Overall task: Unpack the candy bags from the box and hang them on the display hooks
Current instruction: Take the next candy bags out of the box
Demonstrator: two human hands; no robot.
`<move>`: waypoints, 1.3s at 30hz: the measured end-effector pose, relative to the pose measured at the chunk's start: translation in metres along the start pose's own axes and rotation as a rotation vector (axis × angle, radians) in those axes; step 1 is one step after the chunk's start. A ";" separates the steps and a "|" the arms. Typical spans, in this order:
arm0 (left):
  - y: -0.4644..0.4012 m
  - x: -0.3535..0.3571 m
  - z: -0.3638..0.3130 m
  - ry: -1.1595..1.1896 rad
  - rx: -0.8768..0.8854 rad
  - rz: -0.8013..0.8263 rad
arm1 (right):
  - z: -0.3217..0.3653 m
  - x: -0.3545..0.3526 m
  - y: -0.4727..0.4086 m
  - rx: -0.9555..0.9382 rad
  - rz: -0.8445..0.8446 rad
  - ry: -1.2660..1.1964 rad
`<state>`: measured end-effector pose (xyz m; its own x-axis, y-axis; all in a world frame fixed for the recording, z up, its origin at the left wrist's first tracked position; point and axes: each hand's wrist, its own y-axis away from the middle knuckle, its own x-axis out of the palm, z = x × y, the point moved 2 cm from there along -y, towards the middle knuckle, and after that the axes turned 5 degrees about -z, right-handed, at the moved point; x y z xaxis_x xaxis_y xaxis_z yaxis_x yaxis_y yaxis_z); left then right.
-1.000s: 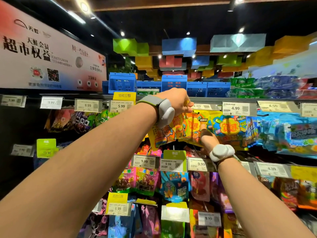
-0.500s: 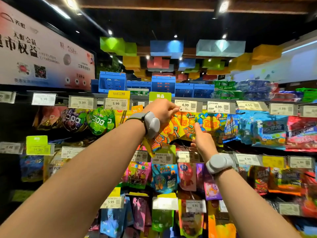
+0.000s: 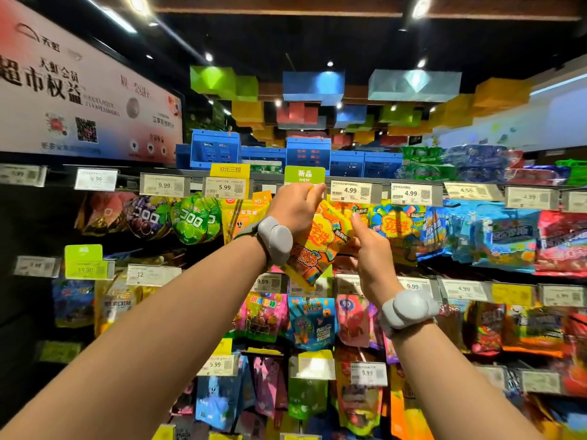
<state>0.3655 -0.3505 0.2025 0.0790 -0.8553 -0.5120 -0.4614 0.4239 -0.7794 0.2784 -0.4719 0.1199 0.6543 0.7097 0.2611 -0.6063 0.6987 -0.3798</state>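
Candy bag point(image 3: 320, 239) tilted, seemingly top-up

The yellow-orange candy bag point(image 3: 320, 239) I'm holding is glossy, crinkled plastic film. My grey wristbands point(image 3: 275, 239) look smooth, matt plastic. The white price tags point(image 3: 351, 191) are paper-like behind shiny clear covers.

1. Yellow and orange candy bag point(image 3: 320, 239) up top, a red-and-yellow flower logo on it and a rainbow stripe low down.
2. Grey wristbands point(image 3: 275, 239) on both bare arms.
3. Green grape-print bag point(image 3: 194, 220) to the left, a purple one point(image 3: 148, 217) beside it.
4. Green "new" tag point(image 3: 304, 175) and a yellow tag point(image 3: 230, 169) above white price labels point(image 3: 350, 191).
5. Blue crates point(image 3: 214, 149) on the top shelf.
6. Blue bags point(image 3: 505, 236), then a red one point(image 3: 561, 242), off right.
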 end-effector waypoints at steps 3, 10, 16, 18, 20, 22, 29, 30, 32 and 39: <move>0.001 0.003 -0.001 0.018 -0.023 -0.052 | -0.001 0.008 0.005 -0.017 0.042 -0.043; 0.003 0.007 -0.001 0.121 -0.024 -0.108 | -0.004 0.011 0.017 0.068 0.068 -0.282; 0.012 0.011 -0.005 0.194 -0.040 -0.027 | -0.012 0.006 0.019 0.020 -0.040 -0.272; 0.015 0.014 -0.003 0.199 -0.040 -0.005 | -0.013 0.002 0.017 0.012 -0.076 -0.273; 0.016 0.016 0.001 0.199 -0.045 0.027 | -0.014 -0.002 0.015 0.013 -0.101 -0.252; 0.017 0.016 0.003 0.223 -0.041 0.061 | -0.014 -0.006 0.014 0.009 -0.114 -0.230; 0.014 0.007 0.000 0.131 0.041 0.067 | -0.015 -0.017 0.009 0.014 -0.148 -0.172; 0.012 0.006 0.002 0.073 0.069 0.058 | -0.016 -0.019 0.006 0.020 -0.161 -0.174; 0.007 0.005 0.005 -0.020 0.107 0.049 | -0.016 -0.023 0.002 0.037 -0.185 -0.171; -0.004 -0.004 0.004 -0.240 0.237 -0.025 | -0.006 -0.037 -0.009 0.060 -0.228 -0.116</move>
<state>0.3708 -0.3476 0.2063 0.3062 -0.7841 -0.5398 -0.2401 0.4851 -0.8409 0.2620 -0.5050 0.1081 0.7232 0.5364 0.4350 -0.4770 0.8435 -0.2470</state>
